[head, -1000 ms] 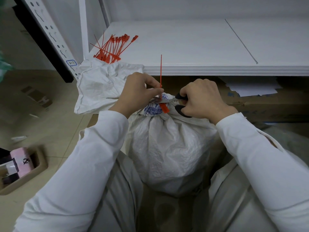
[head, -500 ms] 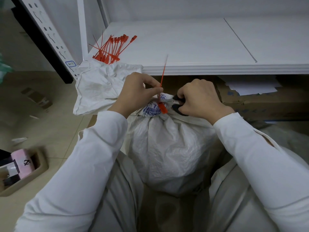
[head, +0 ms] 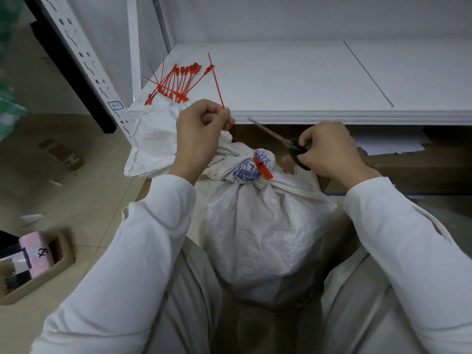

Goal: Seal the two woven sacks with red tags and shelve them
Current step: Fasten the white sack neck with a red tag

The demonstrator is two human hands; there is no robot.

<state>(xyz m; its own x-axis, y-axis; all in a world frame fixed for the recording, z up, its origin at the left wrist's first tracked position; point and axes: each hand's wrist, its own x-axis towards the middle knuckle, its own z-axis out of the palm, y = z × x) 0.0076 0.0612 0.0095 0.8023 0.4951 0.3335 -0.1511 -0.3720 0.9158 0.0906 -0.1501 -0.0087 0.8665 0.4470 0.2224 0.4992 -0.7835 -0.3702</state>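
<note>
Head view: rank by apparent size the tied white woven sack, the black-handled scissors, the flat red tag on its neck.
1. tied white woven sack
2. black-handled scissors
3. flat red tag

Two white woven sacks: one filled sack [head: 268, 226] at centre, one flat sack [head: 153, 141] at ten o'clock. One red tag [head: 263, 168] sits on the filled sack's neck. One loose red strip [head: 216, 80] and one bundle of spare tags [head: 176, 84] are at eleven o'clock; the bundle holds roughly a dozen, too tangled to count exactly. One pair of scissors [head: 293, 147] at two o'clock. Two grips: left grip [head: 201, 131], right grip [head: 329, 149]. One cardboard tray [head: 67, 254] at eight o'clock.
</note>
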